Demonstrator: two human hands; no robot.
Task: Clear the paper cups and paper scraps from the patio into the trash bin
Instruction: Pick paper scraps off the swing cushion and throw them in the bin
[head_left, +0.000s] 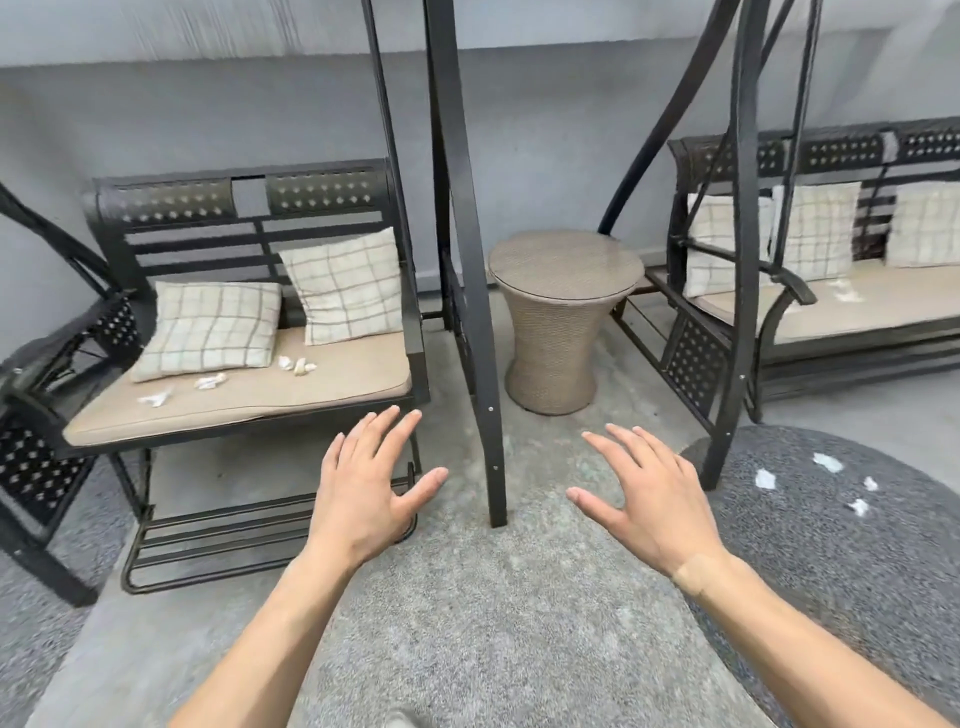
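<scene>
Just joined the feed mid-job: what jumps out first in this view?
Two bare, empty hands, left hand and right hand, spread open over the grey floor. Paper scraps lie on the left swing bench, more scraps on the dark rug at right. A wicker side table stands between the benches.

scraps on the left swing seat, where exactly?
Head view, left: the paper scraps lie on the tan cushion of the left swing bench, just in front of the two checked pillows, toward the seat's front-left.
</scene>
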